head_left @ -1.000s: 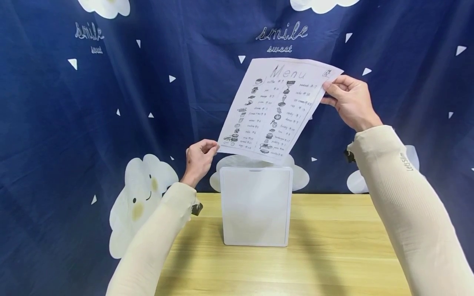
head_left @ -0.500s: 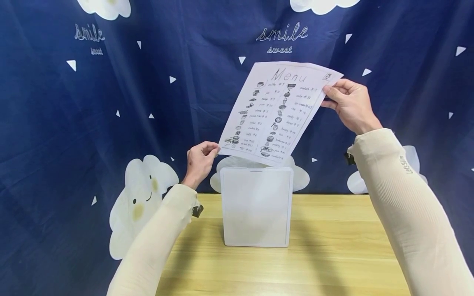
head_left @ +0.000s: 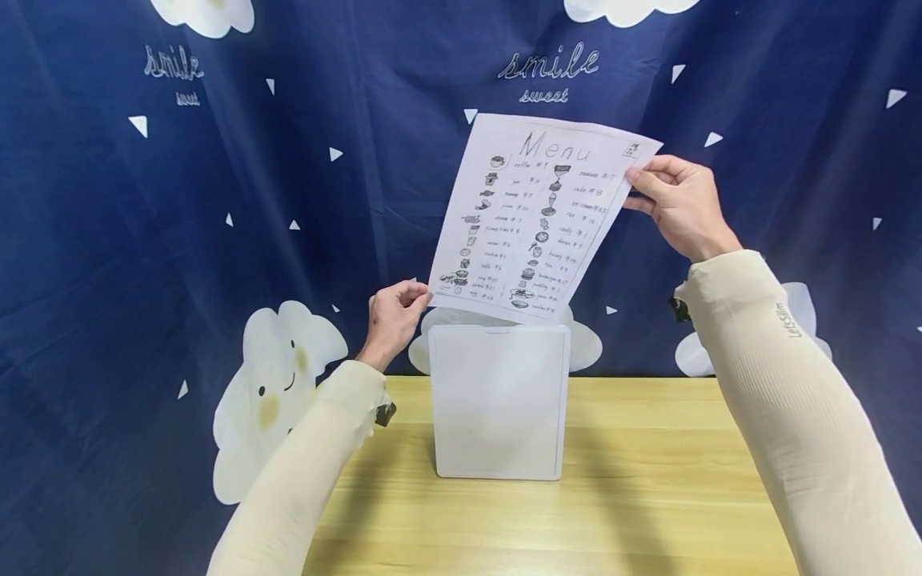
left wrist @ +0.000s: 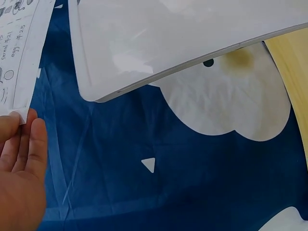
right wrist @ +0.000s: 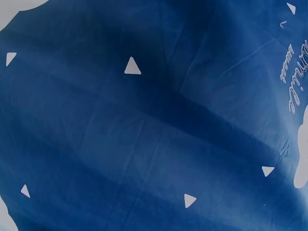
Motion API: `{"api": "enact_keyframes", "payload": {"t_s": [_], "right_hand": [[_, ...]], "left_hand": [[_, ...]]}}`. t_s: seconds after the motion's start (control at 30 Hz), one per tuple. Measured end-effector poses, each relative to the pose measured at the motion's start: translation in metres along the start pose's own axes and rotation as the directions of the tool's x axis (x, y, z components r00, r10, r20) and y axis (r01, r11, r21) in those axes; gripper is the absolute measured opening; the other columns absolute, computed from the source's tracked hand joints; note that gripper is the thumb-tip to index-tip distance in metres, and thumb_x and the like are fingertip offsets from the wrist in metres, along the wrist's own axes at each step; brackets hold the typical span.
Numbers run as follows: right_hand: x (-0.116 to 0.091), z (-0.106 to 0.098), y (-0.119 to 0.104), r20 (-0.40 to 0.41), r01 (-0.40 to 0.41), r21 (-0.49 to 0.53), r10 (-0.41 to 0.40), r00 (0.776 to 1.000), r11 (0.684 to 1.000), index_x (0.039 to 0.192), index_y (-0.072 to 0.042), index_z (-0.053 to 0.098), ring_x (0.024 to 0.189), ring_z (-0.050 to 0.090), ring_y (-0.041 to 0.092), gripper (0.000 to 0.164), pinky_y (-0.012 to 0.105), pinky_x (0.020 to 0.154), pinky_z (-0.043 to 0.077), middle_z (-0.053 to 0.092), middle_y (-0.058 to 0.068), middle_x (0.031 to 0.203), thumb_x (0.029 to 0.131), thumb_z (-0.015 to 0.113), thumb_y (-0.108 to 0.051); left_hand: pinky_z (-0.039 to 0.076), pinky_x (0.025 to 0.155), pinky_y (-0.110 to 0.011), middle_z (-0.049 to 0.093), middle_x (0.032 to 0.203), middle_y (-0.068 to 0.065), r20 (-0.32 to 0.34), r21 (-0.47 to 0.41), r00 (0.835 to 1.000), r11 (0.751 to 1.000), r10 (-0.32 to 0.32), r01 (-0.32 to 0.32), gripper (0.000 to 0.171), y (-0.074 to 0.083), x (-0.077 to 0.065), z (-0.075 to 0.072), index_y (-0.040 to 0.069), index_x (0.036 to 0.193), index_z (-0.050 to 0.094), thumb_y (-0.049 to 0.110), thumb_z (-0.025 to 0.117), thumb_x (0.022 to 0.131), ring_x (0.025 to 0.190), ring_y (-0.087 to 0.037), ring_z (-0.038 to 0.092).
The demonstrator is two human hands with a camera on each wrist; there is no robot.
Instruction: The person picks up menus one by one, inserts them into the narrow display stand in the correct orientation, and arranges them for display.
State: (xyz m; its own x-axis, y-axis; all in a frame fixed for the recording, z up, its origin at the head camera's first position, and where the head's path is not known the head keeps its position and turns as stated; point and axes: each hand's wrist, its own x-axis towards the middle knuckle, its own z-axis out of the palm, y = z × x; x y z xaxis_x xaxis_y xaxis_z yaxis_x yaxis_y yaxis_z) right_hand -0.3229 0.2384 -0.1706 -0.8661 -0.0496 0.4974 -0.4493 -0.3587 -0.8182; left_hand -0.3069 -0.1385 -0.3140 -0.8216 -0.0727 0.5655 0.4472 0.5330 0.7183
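A paper menu [head_left: 529,216], hand-drawn with small food pictures and prices, is held up tilted in the air. My left hand [head_left: 394,320] pinches its lower left corner between thumb and fingers; the left wrist view shows this hand [left wrist: 21,163] at the corner of the sheet [left wrist: 24,72]. At the upper right edge my right hand [head_left: 680,204] grips the paper between thumb and fingers. The right wrist view shows only the curtain. Just below the sheet a white rectangular board or box [head_left: 499,404] stands upright.
The white board rests on a light wooden table [head_left: 648,480]. Behind hangs a dark blue curtain [head_left: 324,216] printed with clouds, triangles and the word "smile".
The menu has shifted slightly left at its top edge and its lower left corner has dropped a little. My left hand has moved slightly right and down; both hands keep hold of the sheet.
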Motion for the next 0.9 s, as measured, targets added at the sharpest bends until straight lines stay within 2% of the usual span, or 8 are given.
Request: {"api": "enact_keyframes", "payload": {"t_s": [0.3,0.6,0.9], "right_hand": [[0.0014,0.0022,0.0029,-0.002,0.006,0.003,-0.006,1.000,1.000,0.098,0.007,0.072,0.084,0.073,0.021,0.013,0.029,0.072,0.059,0.075,0.013,0.094,0.085,0.072,0.010],[0.0030,0.0055,0.0040,-0.002,0.019,0.021,-0.019,1.000,1.000,0.096,0.008,0.073,0.082,0.073,0.021,0.011,0.029,0.071,0.059,0.075,0.014,0.093,0.085,0.072,0.010],[0.0048,0.0105,0.0031,0.000,0.008,0.015,-0.008,1.000,1.000,0.097,0.008,0.074,0.082,0.073,0.021,0.012,0.029,0.070,0.059,0.075,0.013,0.094,0.085,0.072,0.010]], "left_hand": [[0.056,0.078,-0.037,0.076,0.094,-0.009,0.066,0.038,0.997,0.998,-0.050,0.047,0.014,-0.0020,-0.0042,0.0023,0.004,0.101,0.078,0.013,0.074,0.092,0.089,-0.022,0.072],[0.055,0.079,-0.037,0.076,0.098,-0.008,0.119,0.040,0.990,0.996,-0.078,0.074,0.016,-0.0023,-0.0073,0.0032,0.005,0.104,0.078,0.015,0.073,0.093,0.093,-0.021,0.071],[0.056,0.082,-0.038,0.076,0.100,-0.008,0.148,0.042,0.986,0.996,-0.080,0.075,0.017,-0.0061,-0.0079,0.0047,0.005,0.105,0.078,0.016,0.073,0.093,0.095,-0.021,0.071]]}}
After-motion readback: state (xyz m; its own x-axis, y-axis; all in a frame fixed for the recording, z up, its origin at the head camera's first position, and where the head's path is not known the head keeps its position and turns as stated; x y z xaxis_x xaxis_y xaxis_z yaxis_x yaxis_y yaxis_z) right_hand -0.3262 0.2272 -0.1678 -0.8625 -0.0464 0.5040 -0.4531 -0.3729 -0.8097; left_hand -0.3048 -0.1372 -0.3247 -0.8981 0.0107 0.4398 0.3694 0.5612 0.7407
